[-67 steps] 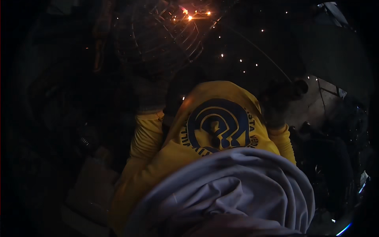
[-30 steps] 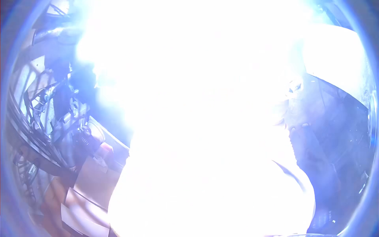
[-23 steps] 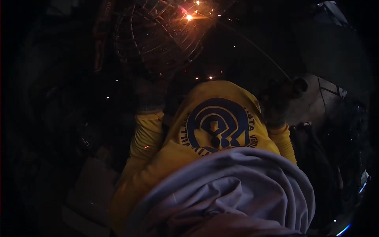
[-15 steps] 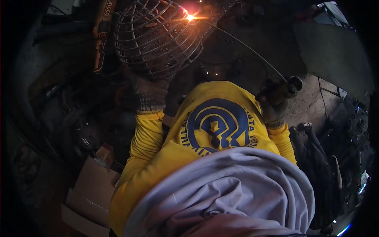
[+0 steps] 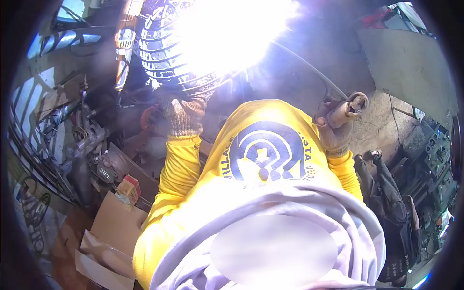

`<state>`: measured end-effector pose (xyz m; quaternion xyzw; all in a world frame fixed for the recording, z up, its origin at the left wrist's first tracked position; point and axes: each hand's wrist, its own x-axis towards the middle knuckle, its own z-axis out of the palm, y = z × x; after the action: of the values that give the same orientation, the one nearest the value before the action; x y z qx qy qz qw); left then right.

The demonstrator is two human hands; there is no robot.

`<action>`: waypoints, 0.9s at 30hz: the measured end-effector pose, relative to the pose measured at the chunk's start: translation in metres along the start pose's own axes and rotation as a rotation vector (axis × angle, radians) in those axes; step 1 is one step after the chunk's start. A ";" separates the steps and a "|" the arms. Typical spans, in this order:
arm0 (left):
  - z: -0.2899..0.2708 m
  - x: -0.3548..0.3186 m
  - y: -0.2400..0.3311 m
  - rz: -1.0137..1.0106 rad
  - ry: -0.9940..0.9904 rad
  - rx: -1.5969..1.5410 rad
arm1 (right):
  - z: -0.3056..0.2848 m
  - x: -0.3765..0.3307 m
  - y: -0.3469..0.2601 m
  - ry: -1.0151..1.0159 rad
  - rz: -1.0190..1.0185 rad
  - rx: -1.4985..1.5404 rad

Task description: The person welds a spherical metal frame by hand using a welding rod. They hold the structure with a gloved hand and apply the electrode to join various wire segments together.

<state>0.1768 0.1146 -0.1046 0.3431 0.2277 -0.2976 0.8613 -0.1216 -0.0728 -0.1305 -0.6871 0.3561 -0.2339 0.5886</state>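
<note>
A round wire cage (image 5: 159, 53) stands in front of me, its upper right part lost in the white glare of a welding arc (image 5: 232, 29). My left hand (image 5: 182, 116), in a knitted glove, grips the cage's lower rim. My right hand (image 5: 333, 133), also gloved, is closed around an electrode holder (image 5: 347, 108). A thin welding rod (image 5: 309, 70) runs from the holder up and left into the glare. Yellow sleeves cover both of my arms.
A yellow power tool (image 5: 124, 43) lies left of the cage. Metal parts and scrap (image 5: 92, 140) are piled at the left, with a small red and yellow box (image 5: 129, 186) and open cardboard (image 5: 108, 232) below. A grey slab (image 5: 411, 63) and dark machinery (image 5: 430, 164) stand right.
The arc has flared up again: the scene was dark with orange sparks half a second ago and is now brightly lit. Both hands stay where they were.
</note>
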 end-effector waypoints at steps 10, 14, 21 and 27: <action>-0.044 0.014 0.014 -0.461 -0.420 -0.187 | -0.001 -0.002 0.006 -0.012 -0.034 0.073; -0.039 0.013 0.016 -0.483 -0.434 -0.166 | 0.001 -0.001 0.008 -0.016 0.012 -0.021; -0.035 0.027 0.029 -0.649 -0.436 -0.077 | -0.007 -0.007 0.026 -0.054 -0.025 0.144; -0.040 0.028 0.019 -0.373 -0.533 -0.313 | -0.013 -0.011 0.042 -0.047 -0.131 -0.089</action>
<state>0.2020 0.1449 -0.1391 0.0699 0.0967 -0.4902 0.8634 -0.1475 -0.0751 -0.1682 -0.7398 0.3064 -0.2398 0.5490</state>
